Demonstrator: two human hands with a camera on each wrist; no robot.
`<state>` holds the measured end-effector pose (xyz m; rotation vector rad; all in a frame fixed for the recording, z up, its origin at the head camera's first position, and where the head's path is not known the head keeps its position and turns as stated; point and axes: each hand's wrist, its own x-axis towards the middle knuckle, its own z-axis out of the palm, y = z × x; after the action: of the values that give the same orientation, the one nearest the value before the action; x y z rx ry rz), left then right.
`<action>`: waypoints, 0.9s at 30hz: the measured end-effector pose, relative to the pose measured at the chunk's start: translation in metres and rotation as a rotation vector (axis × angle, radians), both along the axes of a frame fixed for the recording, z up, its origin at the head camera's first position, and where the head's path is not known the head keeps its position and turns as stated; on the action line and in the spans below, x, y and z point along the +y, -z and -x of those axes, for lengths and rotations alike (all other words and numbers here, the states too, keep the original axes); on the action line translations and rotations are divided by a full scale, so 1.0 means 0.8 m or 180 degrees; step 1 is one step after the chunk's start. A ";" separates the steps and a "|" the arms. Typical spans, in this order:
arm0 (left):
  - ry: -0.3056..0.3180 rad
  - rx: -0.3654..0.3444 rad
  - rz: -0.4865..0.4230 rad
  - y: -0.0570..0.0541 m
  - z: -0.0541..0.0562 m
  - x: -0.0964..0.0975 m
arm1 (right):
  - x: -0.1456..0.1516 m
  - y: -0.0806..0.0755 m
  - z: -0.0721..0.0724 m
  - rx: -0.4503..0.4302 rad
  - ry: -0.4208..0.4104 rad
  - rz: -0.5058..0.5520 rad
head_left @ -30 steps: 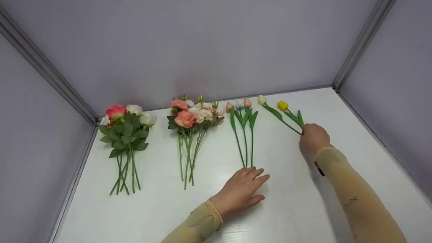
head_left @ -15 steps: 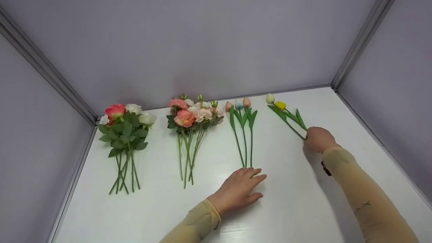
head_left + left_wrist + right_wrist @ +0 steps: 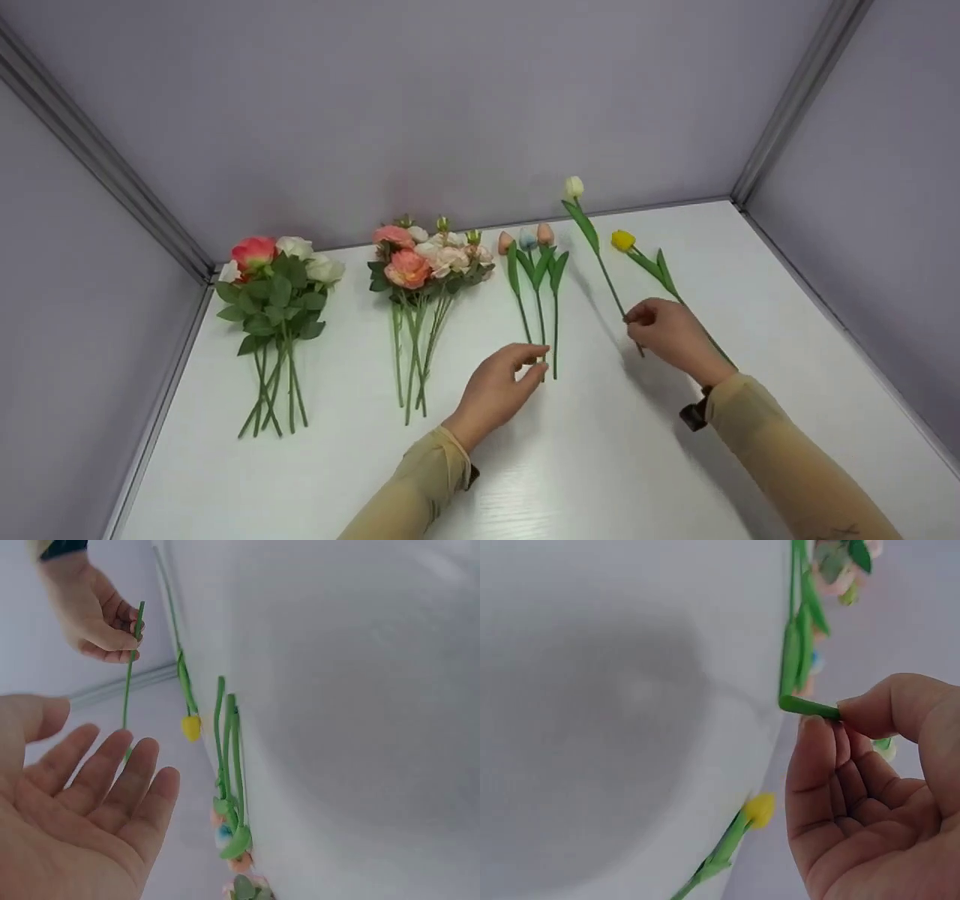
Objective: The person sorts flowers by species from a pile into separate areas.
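Note:
My right hand (image 3: 671, 336) pinches the lower stem of a white tulip (image 3: 574, 187) between thumb and fingers; the tulip is raised off the table, its bloom toward the back wall. In the right wrist view the stem's cut end (image 3: 810, 706) sticks out from the fingertips. A yellow tulip (image 3: 622, 241) lies on the table, its stem passing beneath my right wrist. My left hand (image 3: 499, 382) hovers with loosely bent fingers near the stem ends of three tulips, two peach and one blue (image 3: 528, 238). Nothing lies in its palm in the left wrist view.
A bunch of coral and cream flowers (image 3: 410, 268) lies left of the tulips. Farther left is a bunch of red and white roses (image 3: 255, 253) with dark leaves. Grey panels (image 3: 480, 112) enclose the white table (image 3: 345, 480) at the back and sides.
My right hand has left the yellow tulip lying and brought the white tulip up and leftward. The left hand has risen slightly and drawn its thumb and fingers closer together.

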<state>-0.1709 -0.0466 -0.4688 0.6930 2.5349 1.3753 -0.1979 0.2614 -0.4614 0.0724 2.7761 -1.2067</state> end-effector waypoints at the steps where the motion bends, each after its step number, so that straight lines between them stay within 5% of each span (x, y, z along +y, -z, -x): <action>1: -0.0101 -0.0164 -0.0185 -0.004 0.004 -0.002 | -0.014 -0.003 -0.005 0.0075 -0.0017 0.0087; 7: -0.0539 -0.0704 -0.1383 -0.023 0.026 -0.016 | -0.104 -0.013 -0.043 0.0546 -0.0243 0.0515; 14: -0.0996 -0.0770 -0.2522 -0.034 0.027 -0.039 | -0.177 -0.001 -0.079 0.1060 -0.0637 0.0405; 20: -0.1139 -0.0772 -0.2761 -0.038 0.024 -0.055 | -0.202 0.015 -0.091 0.0989 -0.0808 0.0504; 27: -0.0973 -0.1023 -0.2582 -0.040 0.023 -0.059 | -0.211 0.033 -0.091 0.0194 -0.0827 0.1377</action>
<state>-0.1892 -0.0934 -0.4371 0.1382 1.8317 2.4209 -0.1253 0.0927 -0.4876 -0.3541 2.4044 -1.7140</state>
